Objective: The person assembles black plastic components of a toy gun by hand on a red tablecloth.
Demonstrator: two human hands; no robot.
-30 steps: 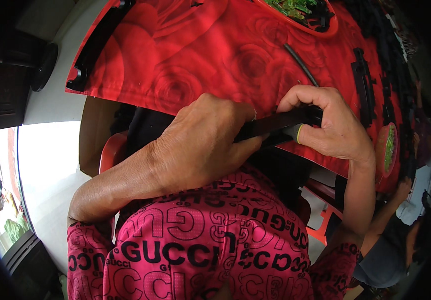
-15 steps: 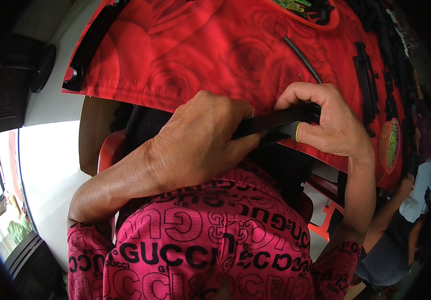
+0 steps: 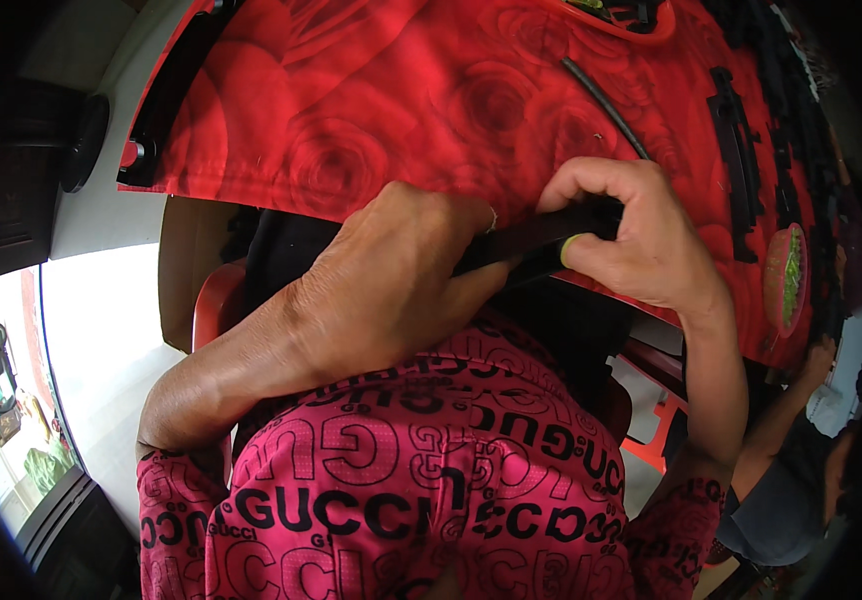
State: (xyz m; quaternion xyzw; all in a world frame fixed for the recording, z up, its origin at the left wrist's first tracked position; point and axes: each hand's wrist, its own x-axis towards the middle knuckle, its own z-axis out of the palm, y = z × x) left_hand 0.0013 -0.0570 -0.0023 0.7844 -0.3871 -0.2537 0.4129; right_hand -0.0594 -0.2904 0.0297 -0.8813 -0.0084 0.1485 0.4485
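A long, flat black part [image 3: 531, 238] spans the gap between my hands, just off the table's near edge. My left hand [image 3: 391, 260] is closed around its left end, knuckles up, hiding that end. At the other end, my right hand [image 3: 641, 235] pinches the part between a curled forefinger and thumb. A yellow-rimmed band or cover shows on the right thumb. Beyond the right hand, a thin dark rod [image 3: 604, 107] lies slantwise on the red rose-patterned tablecloth [image 3: 351, 110].
Long black notched pieces [image 3: 736, 165] lie on the table's right side. A red tray [image 3: 641, 30] sits at the far edge, and a small pink basket [image 3: 789, 280] holds green bits at right. Another black strip [image 3: 181, 95] runs along the left edge. A co-worker's arm [image 3: 781, 405] reaches in from the right.
My right hand has shifted a little left along the black part, closer to my left hand. The left hand keeps its hold. The whole view has shifted slightly.
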